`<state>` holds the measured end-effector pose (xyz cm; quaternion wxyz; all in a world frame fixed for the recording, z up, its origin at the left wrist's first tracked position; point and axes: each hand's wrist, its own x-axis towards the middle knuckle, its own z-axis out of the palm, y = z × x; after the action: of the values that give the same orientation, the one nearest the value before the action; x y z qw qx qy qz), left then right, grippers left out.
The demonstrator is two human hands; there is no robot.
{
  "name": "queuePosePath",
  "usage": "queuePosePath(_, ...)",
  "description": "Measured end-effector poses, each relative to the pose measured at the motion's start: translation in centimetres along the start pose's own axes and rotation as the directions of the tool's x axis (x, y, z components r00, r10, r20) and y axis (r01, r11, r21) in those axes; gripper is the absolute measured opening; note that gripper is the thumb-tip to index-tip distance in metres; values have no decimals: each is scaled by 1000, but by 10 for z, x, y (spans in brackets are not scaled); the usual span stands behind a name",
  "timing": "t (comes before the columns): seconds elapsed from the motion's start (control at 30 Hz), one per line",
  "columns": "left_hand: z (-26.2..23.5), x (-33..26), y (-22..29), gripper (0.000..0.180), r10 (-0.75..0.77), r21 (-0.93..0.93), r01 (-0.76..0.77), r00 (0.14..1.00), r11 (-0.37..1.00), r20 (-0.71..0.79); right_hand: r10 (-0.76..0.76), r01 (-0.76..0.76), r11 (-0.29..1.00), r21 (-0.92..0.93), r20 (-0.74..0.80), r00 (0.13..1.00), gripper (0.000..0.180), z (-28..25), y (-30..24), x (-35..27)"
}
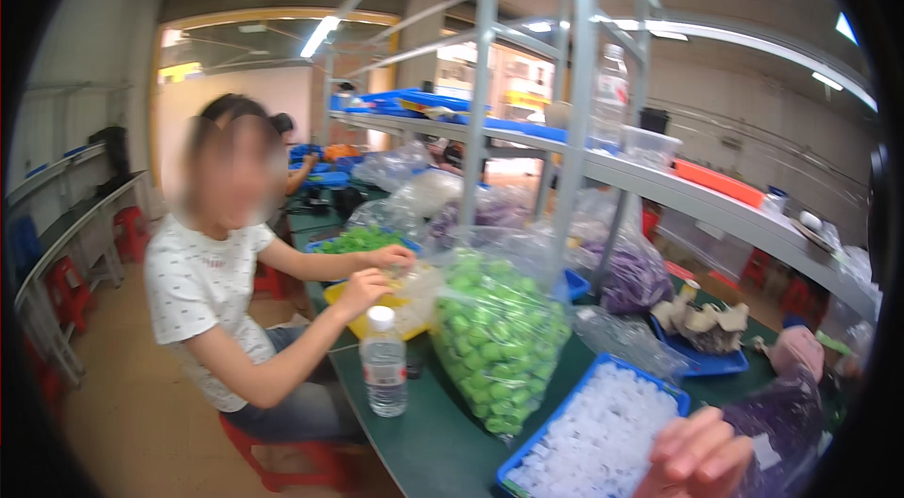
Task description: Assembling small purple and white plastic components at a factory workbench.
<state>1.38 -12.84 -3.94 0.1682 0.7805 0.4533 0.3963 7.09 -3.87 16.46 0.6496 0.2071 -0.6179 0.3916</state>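
Note:
My left hand (695,457) is at the lower right, partly cut off by the lower edge. Its fingers are bent and close together; whatever may be between them is hidden. It hovers at the near right corner of a blue tray (521,441) filled with small white, translucent plastic pieces (603,427). Just right of the hand lies a dark purple plastic bag (777,427). Beyond the tray stands a large clear bag of round green pieces (499,338). My right hand does not show.
Across the table's left side, a seated co-worker (221,310) handles a clear bag over a yellow tray (414,324). A water bottle (384,366) stands near the edge. A grey metal shelf (692,187) crosses above the green table (424,446). Purple-filled bags (636,277) lie behind.

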Motion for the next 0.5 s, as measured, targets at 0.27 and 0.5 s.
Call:
queuePosePath(0.27, 21, 4, -3, 28, -140, -278, 78, 967, 958, -212, 130, -113, 924, -365, 22, 991, 22, 25, -13, 4)
queuePosePath(0.5, 43, -2, 5, 30, -177, -309, 125, 973, 943, -149, -123, 200, 706, -679, 160, 979, 25, 18, -22, 14)
